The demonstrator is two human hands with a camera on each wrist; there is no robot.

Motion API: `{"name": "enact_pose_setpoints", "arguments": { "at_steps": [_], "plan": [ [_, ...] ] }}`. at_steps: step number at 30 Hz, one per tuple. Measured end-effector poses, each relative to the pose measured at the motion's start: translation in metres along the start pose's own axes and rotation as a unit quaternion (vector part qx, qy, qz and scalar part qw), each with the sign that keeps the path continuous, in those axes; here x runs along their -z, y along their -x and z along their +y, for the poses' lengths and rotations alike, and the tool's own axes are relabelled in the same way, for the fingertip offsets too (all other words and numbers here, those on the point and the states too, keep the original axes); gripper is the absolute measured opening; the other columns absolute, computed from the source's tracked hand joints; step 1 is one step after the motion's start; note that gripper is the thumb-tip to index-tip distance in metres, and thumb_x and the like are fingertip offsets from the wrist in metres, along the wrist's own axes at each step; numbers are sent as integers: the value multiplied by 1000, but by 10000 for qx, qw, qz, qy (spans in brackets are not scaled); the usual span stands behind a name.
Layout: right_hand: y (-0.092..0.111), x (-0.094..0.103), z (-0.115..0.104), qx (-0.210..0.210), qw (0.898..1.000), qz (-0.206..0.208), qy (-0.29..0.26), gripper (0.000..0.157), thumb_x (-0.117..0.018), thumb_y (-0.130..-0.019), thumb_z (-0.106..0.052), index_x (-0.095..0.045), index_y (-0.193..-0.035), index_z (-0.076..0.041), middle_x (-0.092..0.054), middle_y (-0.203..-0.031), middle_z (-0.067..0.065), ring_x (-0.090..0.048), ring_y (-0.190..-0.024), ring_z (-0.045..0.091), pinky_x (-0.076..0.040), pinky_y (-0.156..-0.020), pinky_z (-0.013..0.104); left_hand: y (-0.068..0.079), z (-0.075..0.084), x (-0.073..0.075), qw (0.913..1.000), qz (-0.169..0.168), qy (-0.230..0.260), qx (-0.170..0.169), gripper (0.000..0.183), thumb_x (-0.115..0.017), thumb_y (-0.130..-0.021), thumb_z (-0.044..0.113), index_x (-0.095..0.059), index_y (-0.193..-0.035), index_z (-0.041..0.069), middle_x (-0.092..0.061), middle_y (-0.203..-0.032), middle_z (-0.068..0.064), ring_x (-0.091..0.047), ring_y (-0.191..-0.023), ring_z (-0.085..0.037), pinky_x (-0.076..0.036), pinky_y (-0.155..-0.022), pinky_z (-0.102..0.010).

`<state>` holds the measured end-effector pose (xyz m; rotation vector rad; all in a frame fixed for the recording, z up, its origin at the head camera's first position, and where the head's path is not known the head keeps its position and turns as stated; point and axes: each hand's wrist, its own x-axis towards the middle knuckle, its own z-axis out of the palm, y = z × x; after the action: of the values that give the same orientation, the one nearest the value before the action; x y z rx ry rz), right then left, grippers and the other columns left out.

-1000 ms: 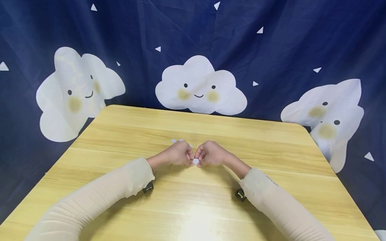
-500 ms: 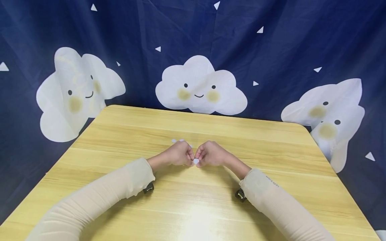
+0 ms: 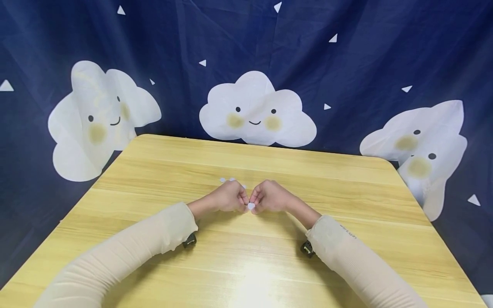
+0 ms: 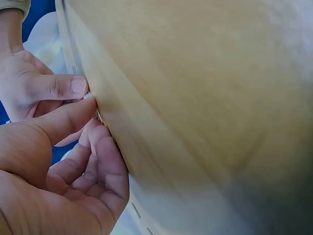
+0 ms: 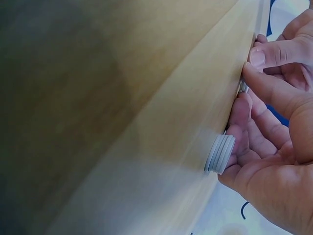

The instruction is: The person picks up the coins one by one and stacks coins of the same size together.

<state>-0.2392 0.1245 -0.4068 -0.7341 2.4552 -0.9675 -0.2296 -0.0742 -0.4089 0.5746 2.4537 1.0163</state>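
A small stack of white round discs stands on the wooden table, its top disc showing between my two hands. My left hand pinches it from the left with thumb and curled fingers, and my right hand does the same from the right. The two thumb tips nearly meet in front of it. Only a sliver of the stack shows between the fingers in the right wrist view. Beyond the right fingers stands another stack of several white discs, at the fingers' edge in that view.
More white discs lie on the table just behind my left hand, one partly hidden by it. A dark blue curtain with white clouds hangs along the far table edge. Black wrist cameras sit under both sleeves.
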Motion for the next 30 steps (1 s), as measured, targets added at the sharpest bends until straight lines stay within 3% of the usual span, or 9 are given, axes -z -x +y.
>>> {"name": "enact_pose_setpoints", "arguments": {
  "at_steps": [11, 23, 30],
  "plan": [
    [0, 0, 2, -6, 10000, 1, 17, 21, -89, -75, -4, -74, -88, -4, -71, -78, -1, -65, -75, 11, -56, -73, 24, -2, -9, 12, 9995, 275, 67, 104, 11, -83, -82, 6, -73, -88, 8, -69, -78, -2, -62, -68, -13, -52, -60, -24],
    [1, -2, 2, -29, 9999, 50, -107, 21, -89, -75, -3, -73, -88, -4, -71, -79, 0, -65, -75, 12, -56, -74, 25, 1, -28, 39, 9955, 802, 162, 472, 10, -81, -85, 9, -73, -91, 7, -69, -81, -3, -60, -66, -13, -50, -58, -25],
    [3, 0, -1, -120, 9998, 53, -122, 20, -89, -75, -3, -73, -88, -4, -70, -80, 0, -65, -77, 13, -56, -76, 25, 1, -45, 56, 9933, 874, 430, 628, 5, -72, -94, 9, -74, -94, 5, -71, -83, -7, -62, -70, -18, -53, -62, -28]
  ]
}}
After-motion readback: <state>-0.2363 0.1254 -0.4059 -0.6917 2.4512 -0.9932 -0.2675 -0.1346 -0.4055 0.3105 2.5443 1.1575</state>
